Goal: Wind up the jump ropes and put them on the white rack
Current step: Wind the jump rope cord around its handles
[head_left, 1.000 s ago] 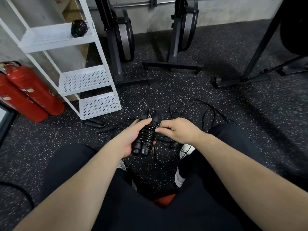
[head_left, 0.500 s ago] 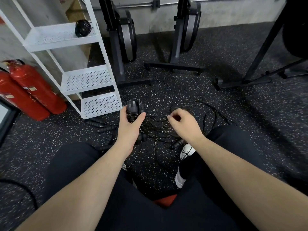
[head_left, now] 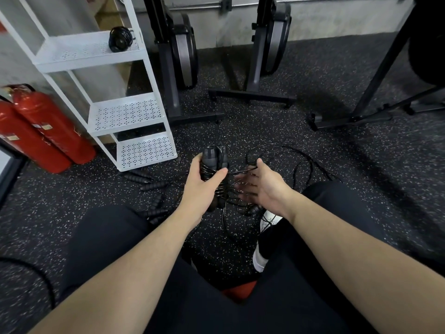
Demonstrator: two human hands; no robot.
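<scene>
Rope bundle: wound jump rope (head_left: 213,165), two black handles side by side with thin cord coiled round them; I see it held upright above the floor, just in front of the knees
Left hand: left hand (head_left: 201,186) grips the bundle round its middle, thumb across the near face, fingers wrapped behind; upper handle ends stand clear above the fist
Right hand: right hand (head_left: 262,186) just beside the bundle, palm turned toward it, thumb up; fingers look spread and hold nothing, though they are motion-blurred
Cord: a strand runs from the bundle toward the right hand's fingers; I cannot tell if it touches them
Loose ropes: tangle of thin black cord (head_left: 289,162) on the floor beyond and under the right hand; several ribbed black handles (head_left: 142,175) lie on the floor left of the bundle, near the rack's foot
Rack: white rack (head_left: 134,114) stands left of the hands, three perforated shelves; one wound rope (head_left: 119,39) sits on the top shelf
Surroundings: two red fire extinguishers (head_left: 48,131) lean left of the rack; dark exercise machines (head_left: 180,56) stand by the far wall; speckled black floor (head_left: 313,141)
</scene>
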